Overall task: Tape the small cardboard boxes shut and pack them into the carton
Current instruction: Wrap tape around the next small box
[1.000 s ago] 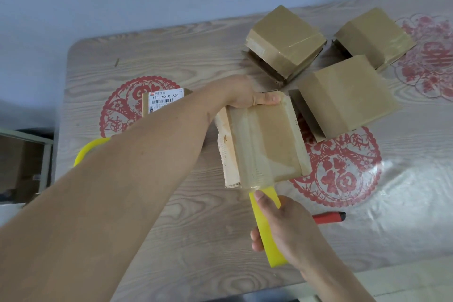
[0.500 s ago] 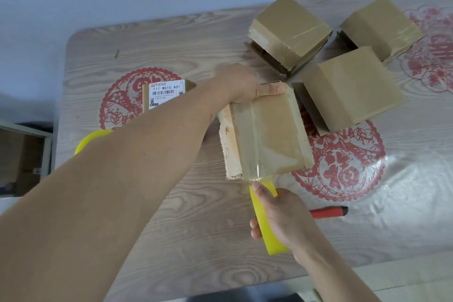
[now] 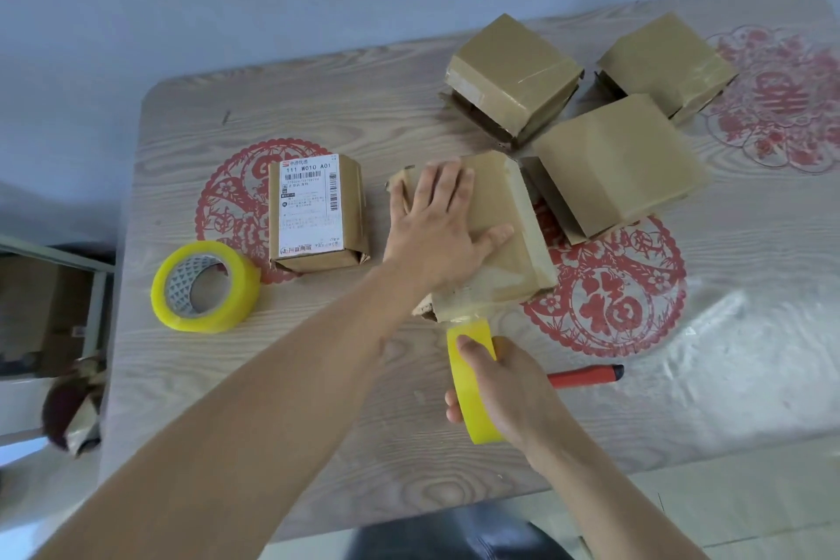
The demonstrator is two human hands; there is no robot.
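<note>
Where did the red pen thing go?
In the head view, the red-handled tool lies on the table, just right of the right hand and below the red paper-cut design.

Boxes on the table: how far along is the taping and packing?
Done: three boxes at the back show glossy tape over their tops. In hand: the left hand presses flat on a fourth box while the right hand grips a tape roll at its near edge. Left: the labelled box beside the spare roll, then all the packing; no carton shows on the table.
</note>
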